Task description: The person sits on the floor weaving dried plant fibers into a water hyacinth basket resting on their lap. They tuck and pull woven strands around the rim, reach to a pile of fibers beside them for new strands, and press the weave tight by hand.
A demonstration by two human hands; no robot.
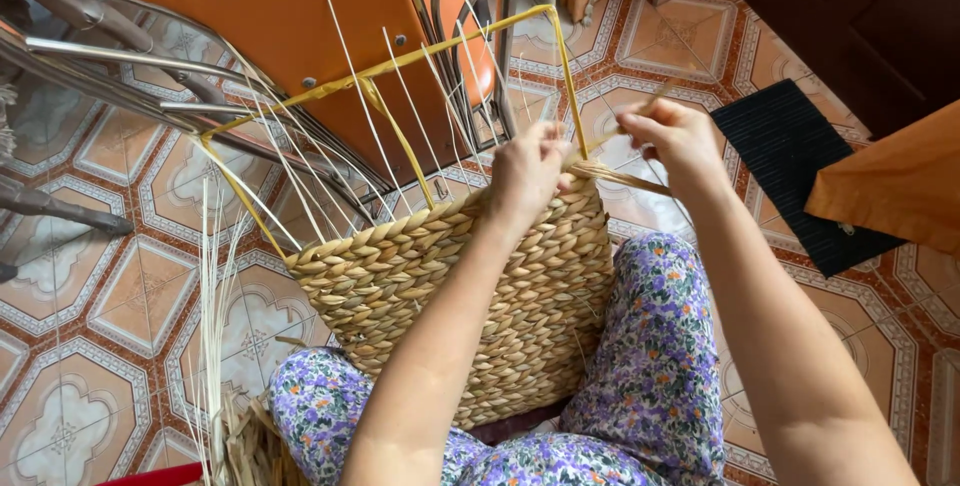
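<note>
A half-woven straw basket (pixel 470 286) rests on my lap between my knees in floral trousers. Its yellow wire frame (pixel 450 41) rises above the woven part, with several thin pale stakes (pixel 365 96) sticking up. My left hand (pixel 528 171) presses on the top edge of the weave near the frame's right upright. My right hand (pixel 675 138) is just to the right, pinching a flat straw strand (pixel 625 180) that runs from the weave's top corner out past the upright.
An orange-seated metal chair (pixel 260 16) lies tipped behind the basket. Loose pale straw (pixel 212 346) stands at my lower left. A black ribbed mat (pixel 795 171) and an orange surface (pixel 900 186) lie to the right on the patterned tile floor (pixel 90 316).
</note>
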